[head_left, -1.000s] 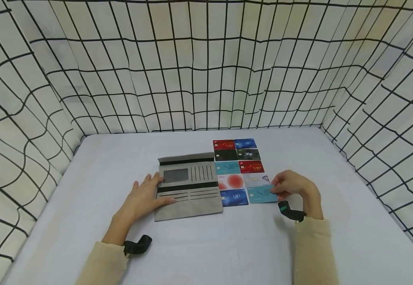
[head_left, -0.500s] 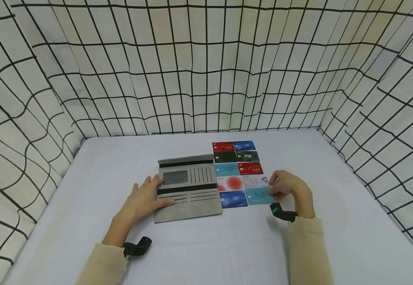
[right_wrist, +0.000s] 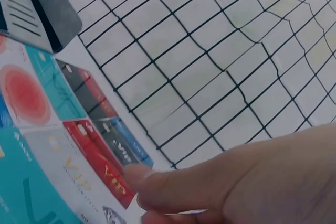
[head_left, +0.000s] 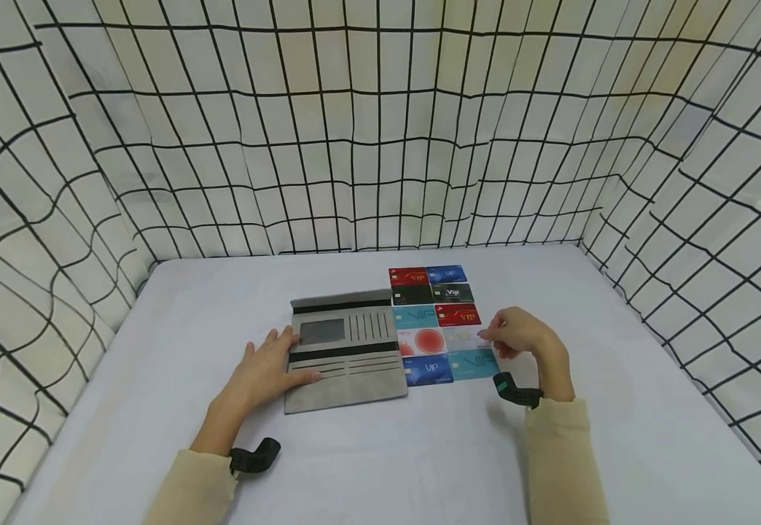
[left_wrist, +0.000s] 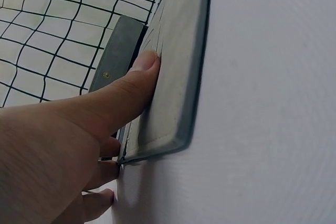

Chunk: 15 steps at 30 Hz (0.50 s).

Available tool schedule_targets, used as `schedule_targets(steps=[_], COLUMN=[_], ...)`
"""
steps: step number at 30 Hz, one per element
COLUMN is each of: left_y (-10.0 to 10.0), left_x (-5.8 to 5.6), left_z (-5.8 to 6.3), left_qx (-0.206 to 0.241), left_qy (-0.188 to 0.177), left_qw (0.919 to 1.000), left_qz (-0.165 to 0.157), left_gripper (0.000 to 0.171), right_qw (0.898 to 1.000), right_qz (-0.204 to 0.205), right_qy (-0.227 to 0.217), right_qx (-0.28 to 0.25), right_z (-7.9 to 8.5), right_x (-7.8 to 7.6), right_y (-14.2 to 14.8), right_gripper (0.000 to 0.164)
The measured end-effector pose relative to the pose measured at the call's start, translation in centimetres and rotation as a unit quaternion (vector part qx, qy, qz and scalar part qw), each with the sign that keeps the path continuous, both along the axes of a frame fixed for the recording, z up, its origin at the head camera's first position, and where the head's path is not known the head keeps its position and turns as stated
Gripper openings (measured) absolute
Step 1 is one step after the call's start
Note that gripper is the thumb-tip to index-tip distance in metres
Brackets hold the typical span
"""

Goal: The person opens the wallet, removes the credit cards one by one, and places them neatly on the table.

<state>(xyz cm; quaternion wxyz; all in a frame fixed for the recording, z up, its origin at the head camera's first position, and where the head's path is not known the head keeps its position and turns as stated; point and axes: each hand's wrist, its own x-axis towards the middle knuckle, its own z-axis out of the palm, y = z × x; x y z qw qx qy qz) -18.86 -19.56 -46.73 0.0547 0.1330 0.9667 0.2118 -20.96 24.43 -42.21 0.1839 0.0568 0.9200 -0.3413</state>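
A grey bifold wallet (head_left: pixel 348 390) with card slots and a dark window lies opened flat on the white table. My left hand (head_left: pixel 256 373) rests on its left side; in the left wrist view the thumb (left_wrist: pixel 137 80) lies over the slotted panel. Right of the wallet, bank-style cards lie in two columns. My right hand (head_left: pixel 518 332) is at the right end of a whitish VIP card (right_wrist: pixel 68 166), thumb and fingers close together. Whether they pinch it is hidden. Below is a teal card (head_left: pixel 472 364), beside a blue VIP card (head_left: pixel 428 370); above is a red VIP card (head_left: pixel 457 314).
Farther back lie a teal card (head_left: pixel 415 316), black cards (head_left: pixel 412 294), another red card (head_left: pixel 408 275) and a blue card (head_left: pixel 446 273). Black netting (head_left: pixel 380 160) over white cloth encloses the back and sides of the table (head_left: pixel 367 467).
My right hand has left the teal card's right edge and moved up and left to the whitish card's right end. The left hand stays on the wallet. The head view has tilted slightly up.
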Motion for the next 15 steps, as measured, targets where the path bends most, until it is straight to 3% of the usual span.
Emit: schedule_targets(steps=[4,15], left_y=[0.6,1.4], left_x=[-0.6,0.1], left_z=[-0.3,-0.9], left_qx=[0.005,-0.022], left_qy=[-0.004,-0.019], left_qw=[1.0000,0.9995], left_qz=[-0.002,-0.008], left_gripper=[0.092,0.086], right_qw=[0.999,0.983], right_qz=[0.005,-0.015], right_qy=[0.048,0.185], right_qx=[0.000,-0.007], right_z=[0.7,0.1], right_x=[-0.3,0.1], right_y=[0.1,-2.3], right_gripper=[0.033,0.032])
